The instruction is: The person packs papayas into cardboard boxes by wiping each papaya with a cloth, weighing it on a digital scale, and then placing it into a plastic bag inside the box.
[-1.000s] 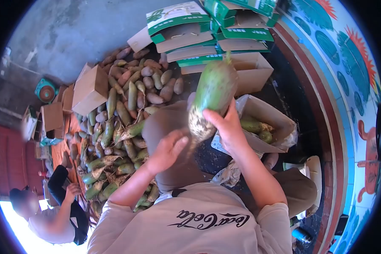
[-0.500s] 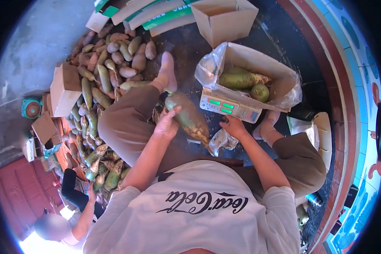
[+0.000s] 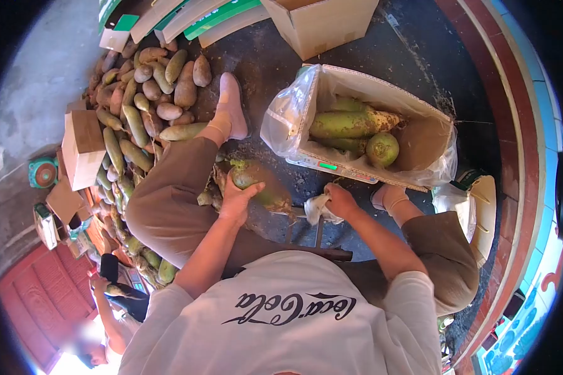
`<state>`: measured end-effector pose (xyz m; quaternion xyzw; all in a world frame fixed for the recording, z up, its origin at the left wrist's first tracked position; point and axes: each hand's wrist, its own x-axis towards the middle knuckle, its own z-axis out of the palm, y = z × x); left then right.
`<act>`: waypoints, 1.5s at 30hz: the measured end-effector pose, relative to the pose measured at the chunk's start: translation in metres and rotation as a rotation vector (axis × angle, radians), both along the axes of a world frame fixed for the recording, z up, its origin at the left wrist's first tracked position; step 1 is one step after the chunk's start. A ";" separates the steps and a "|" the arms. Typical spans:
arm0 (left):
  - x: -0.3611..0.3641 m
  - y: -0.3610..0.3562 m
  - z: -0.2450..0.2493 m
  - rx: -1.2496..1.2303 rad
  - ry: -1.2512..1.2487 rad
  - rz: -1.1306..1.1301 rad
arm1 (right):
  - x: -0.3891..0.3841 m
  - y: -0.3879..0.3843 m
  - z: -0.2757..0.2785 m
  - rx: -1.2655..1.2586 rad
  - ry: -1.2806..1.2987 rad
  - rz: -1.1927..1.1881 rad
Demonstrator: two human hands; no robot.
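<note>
My left hand is wrapped round the leafy end of a large green radish, which slants down to the right between my knees with soil on its skin. Closed on a crumpled white cloth, my right hand sits just right of the radish's root end. Beyond my hands stands an open cardboard box lined with clear plastic, holding several green radishes. A digital scale with a lit green display shows under the box's near edge.
A big heap of radishes spreads over the floor at the left. An opened carton stands at the top, near flattened green-and-white boxes. Another carton rests beside the heap. At lower left is another person; a tiled wall curves along the right.
My left hand has tilted the radish, its leafy end now turned toward me. My right hand has taken hold of the white cloth. The view has shifted, and the other person has moved.
</note>
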<state>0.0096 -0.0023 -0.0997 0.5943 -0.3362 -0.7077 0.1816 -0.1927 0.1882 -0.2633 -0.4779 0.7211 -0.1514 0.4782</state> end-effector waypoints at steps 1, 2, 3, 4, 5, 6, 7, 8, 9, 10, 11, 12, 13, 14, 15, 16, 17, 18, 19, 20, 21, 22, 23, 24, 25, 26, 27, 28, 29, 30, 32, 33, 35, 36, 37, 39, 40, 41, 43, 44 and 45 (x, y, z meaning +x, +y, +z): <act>0.002 0.002 -0.003 -0.002 0.000 -0.001 | -0.003 -0.011 0.034 -0.039 -0.110 -0.081; 0.005 0.004 -0.008 -0.006 -0.003 0.000 | -0.004 -0.020 0.064 -0.048 -0.245 -0.144; 0.008 0.007 -0.011 -0.009 -0.007 -0.002 | -0.005 -0.028 0.099 -0.086 -0.337 -0.173; 0.008 0.010 -0.006 -0.003 -0.019 0.002 | -0.004 -0.035 0.134 -0.120 -0.431 -0.202; 0.004 0.012 0.003 -0.001 -0.028 0.006 | 0.001 -0.042 0.154 -0.158 -0.522 -0.230; 0.005 0.014 0.009 0.000 -0.034 0.006 | 0.010 -0.048 0.164 -0.322 -0.473 -0.182; 0.009 0.016 0.010 0.004 0.017 0.009 | 0.019 -0.056 0.171 -0.483 -0.419 -0.135; 0.012 0.019 0.011 0.005 0.070 0.013 | 0.028 -0.063 0.175 -0.646 -0.361 -0.085; 0.015 0.021 0.013 0.006 0.123 0.016 | 0.039 -0.072 0.175 -0.689 -0.306 -0.078; 0.018 0.022 0.016 0.034 0.176 0.041 | 0.050 -0.080 0.172 -0.732 -0.251 -0.073; 0.019 0.023 0.022 0.061 0.228 0.065 | 0.061 -0.088 0.170 -0.775 -0.197 -0.069; 0.022 0.024 0.024 0.089 0.280 0.092 | 0.070 -0.094 0.168 -0.737 -0.245 -0.168; 0.024 0.025 0.024 0.064 0.261 0.079 | 0.078 -0.099 0.167 -0.695 -0.293 -0.270; 0.025 0.026 0.024 0.040 0.241 0.066 | 0.085 -0.102 0.165 -0.651 -0.339 -0.374; 0.027 0.026 0.024 0.017 0.223 0.052 | 0.091 -0.104 0.161 -0.575 -0.325 -0.342; 0.028 0.023 0.023 0.048 0.248 0.042 | 0.093 -0.107 0.156 -0.501 -0.306 -0.306; 0.029 0.022 0.022 0.066 0.261 0.081 | 0.094 -0.109 0.153 -0.426 -0.285 -0.269; 0.030 0.023 0.020 0.087 0.272 0.118 | 0.095 -0.113 0.156 -0.461 -0.260 -0.285; 0.032 0.023 0.017 0.110 0.280 0.157 | 0.094 -0.118 0.159 -0.381 -0.289 -0.285; 0.033 0.022 0.014 0.125 0.332 0.180 | 0.091 -0.124 0.163 -0.304 -0.316 -0.283; 0.035 0.020 0.011 0.120 0.321 0.188 | 0.090 -0.131 0.164 -0.228 -0.343 -0.281; 0.036 0.019 0.009 0.113 0.310 0.199 | 0.096 -0.135 0.154 -0.218 -0.292 -0.351; 0.037 0.019 0.008 0.107 0.299 0.209 | 0.097 -0.138 0.144 -0.186 -0.300 -0.380; 0.035 0.020 0.013 0.092 0.275 0.205 | 0.097 -0.142 0.135 -0.156 -0.308 -0.412; 0.037 0.022 0.013 0.087 0.268 0.188 | 0.099 -0.145 0.126 -0.126 -0.318 -0.444; 0.039 0.024 0.012 0.081 0.262 0.169 | 0.099 -0.145 0.115 -0.136 -0.351 -0.448; 0.040 0.025 0.012 0.072 0.259 0.149 | 0.097 -0.144 0.104 -0.103 -0.334 -0.431; 0.036 0.024 0.018 0.018 0.284 0.089 | 0.095 -0.143 0.097 -0.071 -0.315 -0.416; 0.033 0.024 0.027 -0.030 0.307 0.029 | 0.092 -0.140 0.090 -0.033 -0.298 -0.403; 0.033 0.025 0.033 -0.081 0.329 -0.027 | 0.083 -0.138 0.092 0.015 -0.285 -0.391; 0.033 0.019 0.034 -0.040 0.325 0.027 | 0.067 -0.133 0.135 -0.153 -0.543 -0.545; 0.033 0.016 0.035 -0.020 0.323 0.059 | 0.064 -0.129 0.155 -0.236 -0.674 -0.614; 0.029 0.017 0.031 -0.158 0.272 -0.002 | 0.076 -0.123 0.176 -0.376 -0.892 -0.512; 0.027 0.019 0.029 -0.221 0.245 -0.036 | 0.080 -0.126 0.185 -0.611 -0.512 -0.276; 0.025 0.018 0.031 -0.319 0.148 -0.176 | 0.090 -0.132 0.204 -0.701 -0.187 -0.189; 0.018 0.020 0.041 -0.352 0.119 -0.186 | 0.090 -0.138 0.203 -0.662 -0.187 -0.210; 0.018 0.019 0.039 -0.333 0.114 -0.161 | 0.090 -0.144 0.201 -0.624 -0.201 -0.239; 0.021 0.021 0.037 -0.306 0.104 -0.140 | 0.094 -0.148 0.199 -0.578 -0.219 -0.274; 0.026 0.024 0.041 -0.401 0.051 -0.231 | 0.094 -0.153 0.187 -0.423 -0.419 -0.436; 0.027 0.021 0.048 -0.529 0.007 -0.356 | 0.088 -0.155 0.172 -0.315 -0.596 -0.574; 0.028 0.021 0.052 -0.655 -0.038 -0.477 | 0.083 -0.157 0.174 -0.199 -0.770 -0.706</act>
